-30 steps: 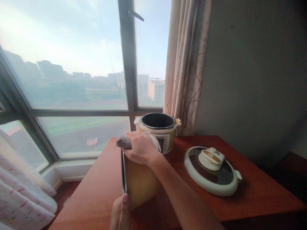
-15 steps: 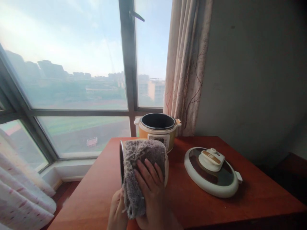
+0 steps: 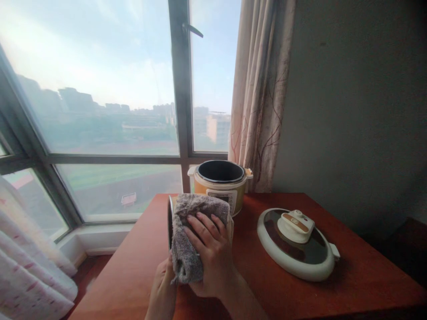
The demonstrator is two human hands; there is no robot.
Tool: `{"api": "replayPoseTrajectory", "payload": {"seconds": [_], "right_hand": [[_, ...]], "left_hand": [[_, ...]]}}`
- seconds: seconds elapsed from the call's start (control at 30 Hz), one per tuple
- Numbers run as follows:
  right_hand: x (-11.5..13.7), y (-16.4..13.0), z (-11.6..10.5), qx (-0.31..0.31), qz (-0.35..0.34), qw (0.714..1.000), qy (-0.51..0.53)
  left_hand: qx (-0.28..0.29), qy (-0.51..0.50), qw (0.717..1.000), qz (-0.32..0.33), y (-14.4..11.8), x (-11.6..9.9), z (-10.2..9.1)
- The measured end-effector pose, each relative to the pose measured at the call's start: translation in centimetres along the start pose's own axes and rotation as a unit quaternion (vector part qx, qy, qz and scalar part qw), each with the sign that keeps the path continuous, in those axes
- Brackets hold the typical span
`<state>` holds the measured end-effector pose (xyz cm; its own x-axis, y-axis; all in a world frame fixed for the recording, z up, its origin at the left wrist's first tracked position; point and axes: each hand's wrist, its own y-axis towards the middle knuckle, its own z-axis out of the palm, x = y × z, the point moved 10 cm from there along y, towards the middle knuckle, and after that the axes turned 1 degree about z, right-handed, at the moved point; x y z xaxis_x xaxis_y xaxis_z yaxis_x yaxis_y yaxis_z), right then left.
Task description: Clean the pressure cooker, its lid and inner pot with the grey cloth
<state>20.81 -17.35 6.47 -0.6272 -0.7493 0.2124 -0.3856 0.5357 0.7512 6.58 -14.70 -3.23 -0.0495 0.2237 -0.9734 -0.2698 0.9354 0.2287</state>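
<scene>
Inner pot, cooker behind, lid right

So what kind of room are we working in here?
Likely a room in a high-rise home: a red wooden table set by a big window over a city view, a patterned curtain, and an open electric cooker.

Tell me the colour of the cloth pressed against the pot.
Grey; the fuzzy grey cloth shows best in the head view.

A home room: rice cooker on wooden table beside curtained window.
</scene>
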Motion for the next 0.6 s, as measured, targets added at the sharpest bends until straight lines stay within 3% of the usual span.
{"api": "replayPoseTrajectory", "payload": {"seconds": [0.13,0.3,0.43,0.6], "right_hand": [[-1.3,5.2,-0.7,0.022,0.060,0.998,0.020],[-4.1,10.3,0.6,0.125,0.138,0.982,0.003],[-5.2,12.0,1.8,0.175,0.142,0.974,-0.023],[-5.5,11.7,1.8,0.145,0.158,0.977,-0.022]], "left_hand": [[0.044,-0.017,0.998,-0.032,0.0,1.4,0.6],[0.003,0.026,0.998,-0.051,-0.3,1.9,-0.5],[-0.008,0.012,0.999,-0.043,-0.6,2.1,-0.9],[-0.019,0.068,0.998,0.002,-1.9,3.9,-2.3]]}}
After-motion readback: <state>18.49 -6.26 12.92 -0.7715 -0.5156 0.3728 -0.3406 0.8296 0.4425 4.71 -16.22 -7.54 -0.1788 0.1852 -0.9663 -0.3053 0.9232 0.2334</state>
